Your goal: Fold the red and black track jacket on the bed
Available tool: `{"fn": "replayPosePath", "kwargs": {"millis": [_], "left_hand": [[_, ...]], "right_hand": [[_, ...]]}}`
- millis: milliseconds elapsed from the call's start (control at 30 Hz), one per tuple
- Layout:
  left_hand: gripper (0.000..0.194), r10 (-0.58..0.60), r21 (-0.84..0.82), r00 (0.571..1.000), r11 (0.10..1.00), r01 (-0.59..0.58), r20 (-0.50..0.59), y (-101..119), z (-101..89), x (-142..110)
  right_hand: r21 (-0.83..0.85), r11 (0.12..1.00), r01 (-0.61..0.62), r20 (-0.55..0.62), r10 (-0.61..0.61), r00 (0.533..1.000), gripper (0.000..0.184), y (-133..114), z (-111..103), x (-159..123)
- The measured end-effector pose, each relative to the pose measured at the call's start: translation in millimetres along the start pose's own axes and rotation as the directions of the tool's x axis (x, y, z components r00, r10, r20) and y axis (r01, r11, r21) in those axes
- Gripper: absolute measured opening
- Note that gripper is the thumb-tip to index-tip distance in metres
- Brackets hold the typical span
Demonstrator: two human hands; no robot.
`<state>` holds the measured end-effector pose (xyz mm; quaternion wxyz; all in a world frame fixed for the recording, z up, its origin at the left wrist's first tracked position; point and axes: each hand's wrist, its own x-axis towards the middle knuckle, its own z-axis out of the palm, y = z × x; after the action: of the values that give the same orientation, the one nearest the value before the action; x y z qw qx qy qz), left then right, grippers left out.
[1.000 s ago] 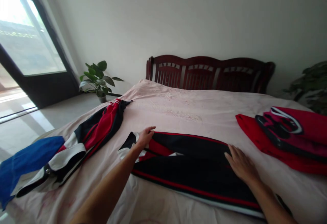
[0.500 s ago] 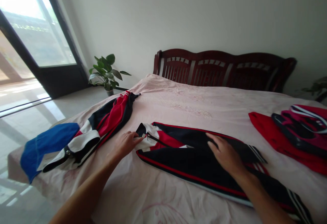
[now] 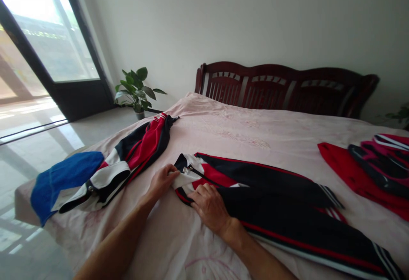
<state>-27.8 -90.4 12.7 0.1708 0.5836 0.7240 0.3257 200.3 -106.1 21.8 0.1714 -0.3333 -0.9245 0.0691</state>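
The navy, red and white track jacket [image 3: 275, 203] is lying flat on the pale pink bedsheet [image 3: 226, 137] in front of you, collar to the left, striped cuffs pointing right. Its zipper [image 3: 198, 171] is running from the white collar [image 3: 179, 181] down the chest. Your left hand [image 3: 162, 182] is pinching the collar's near edge between thumb and fingers. Your right hand [image 3: 211, 208] is resting palm-down on the near shoulder, fingers close together and slightly bent; can't tell whether it's gripping fabric. A second track jacket [image 3: 152, 137] is lying to the left, its collar end overlapping a blue cloth [image 3: 65, 177]. Red garments [image 3: 347, 171] are sitting stacked at right. Beyond the bed, a dark slatted wooden backrest [image 3: 289, 85] is standing by the wall; a potted plant [image 3: 137, 87] is standing near the glazed door [image 3: 86, 99].
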Motion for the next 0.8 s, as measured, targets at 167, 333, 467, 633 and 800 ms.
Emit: {"fn": "replayPosePath", "kwargs": {"millis": [167, 333, 467, 633, 800], "left_hand": [[0.022, -0.021, 0.061, 0.999, 0.998, 0.023, -0.030, 1.0, 4.5, 2.5], [0.016, 0.003, 0.147, 0.999, 0.989, 0.003, -0.041, 2.0, 5.8, 3.6], [0.015, 0.050, 0.215, 0.998, 0.976, -0.041, -0.036, 3.7, 6.2, 1.0], [0.018, 0.264, 0.349, 0.954, 0.915, -0.202, -0.140, 9.1, 2.5, -13.1], [0.026, 0.681, 0.127, 0.725, 0.714, -0.688, 0.100, 27.5, 2.6, -35.7]], "right_hand": [[0.035, 0.995, -0.094, -0.023, 0.095, 0.995, 0.018, 6.8, -2.5, 8.6], [0.045, 0.982, -0.181, 0.085, 0.177, 0.981, 0.033, 17.7, -5.4, 25.5], [0.062, 0.990, -0.126, 0.057, 0.122, 0.991, 0.021, 20.3, -12.4, 29.1], [0.231, 0.971, -0.066, -0.103, 0.092, 0.990, 0.025, 21.4, -45.8, -12.1], [0.090, 0.996, -0.024, 0.004, 0.024, 1.000, 0.062, 31.9, -71.3, -90.2]]}}
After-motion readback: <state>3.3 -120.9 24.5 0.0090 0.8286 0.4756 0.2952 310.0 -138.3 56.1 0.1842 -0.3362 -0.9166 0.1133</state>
